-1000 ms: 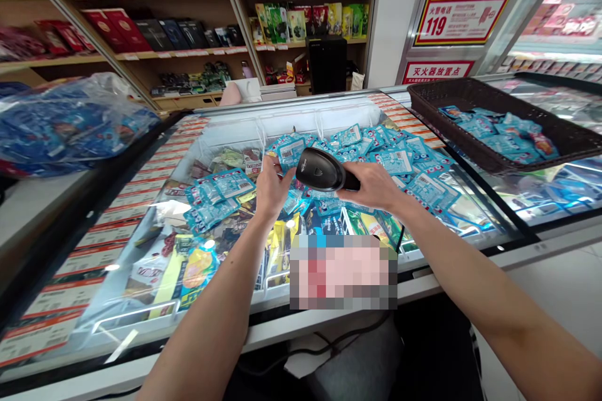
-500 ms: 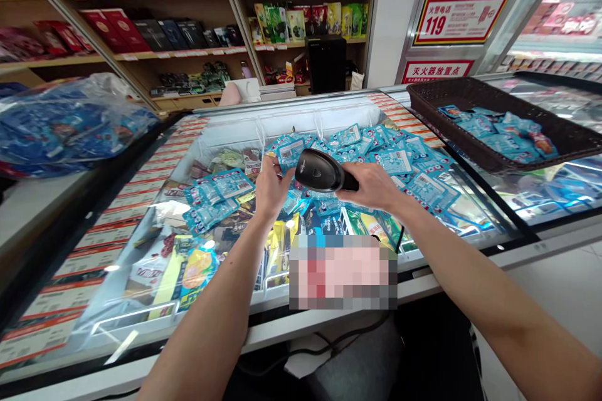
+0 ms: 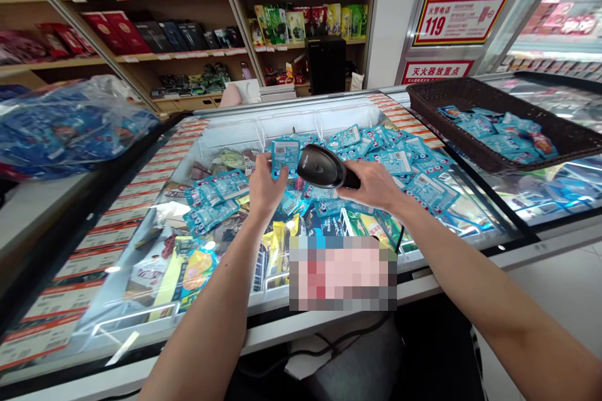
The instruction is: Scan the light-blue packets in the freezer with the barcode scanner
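Observation:
My right hand (image 3: 371, 183) is closed round the handle of a black barcode scanner (image 3: 320, 166), whose head points left. Just left of that head, my left hand (image 3: 267, 187) holds a small blue snack packet (image 3: 286, 153) upright, with its white barcode label facing me. Behind and to the right, a pile of the same blue packets (image 3: 392, 161) is spread on the glass top (image 3: 277, 122) of a chest freezer. A smaller group of blue packets (image 3: 214, 197) lies left of my left hand.
A dark woven basket (image 3: 503, 97) with several blue packets stands at the right. On the left lies a large clear bag (image 3: 70, 125) of blue packs. Price labels (image 3: 79, 269) line the freezer's side. Goods shelves (image 3: 188, 53) stand behind; a blurred patch (image 3: 343, 272) covers the front edge.
My left hand has shifted slightly left, and the packet in it now faces me more squarely. The scanner has barely moved, with a little more gap between it and my left hand.

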Demonstrator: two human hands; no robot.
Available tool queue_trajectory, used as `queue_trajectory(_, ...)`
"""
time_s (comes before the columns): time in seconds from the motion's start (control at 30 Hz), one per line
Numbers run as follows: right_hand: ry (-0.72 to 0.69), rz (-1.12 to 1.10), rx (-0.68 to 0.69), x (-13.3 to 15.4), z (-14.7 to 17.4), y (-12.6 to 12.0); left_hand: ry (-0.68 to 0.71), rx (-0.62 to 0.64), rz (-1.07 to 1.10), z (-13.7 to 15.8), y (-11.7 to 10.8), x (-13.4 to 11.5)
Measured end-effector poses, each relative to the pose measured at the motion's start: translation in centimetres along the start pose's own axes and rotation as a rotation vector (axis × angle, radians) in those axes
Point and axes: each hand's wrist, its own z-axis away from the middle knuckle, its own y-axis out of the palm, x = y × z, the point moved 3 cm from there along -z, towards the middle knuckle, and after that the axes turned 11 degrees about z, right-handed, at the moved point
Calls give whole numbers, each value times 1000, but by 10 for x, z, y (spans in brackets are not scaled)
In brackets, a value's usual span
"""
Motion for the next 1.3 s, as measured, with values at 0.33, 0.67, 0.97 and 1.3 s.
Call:
queue_trajectory(0.33,36,42,-24,-6,0,1,-318,-78,-483,-9,-51,21)
queue_trajectory(0.67,59,63,5,-5,-2,-1,47,137,-547,6,-25,4)
queue_trajectory(0.97,68,56,8,-9,-2,1,-47,237,-680,2,-36,26)
queue_trajectory(1.3,86,77,1,-16,-3,-1,-79,153,-596,4,-45,44)
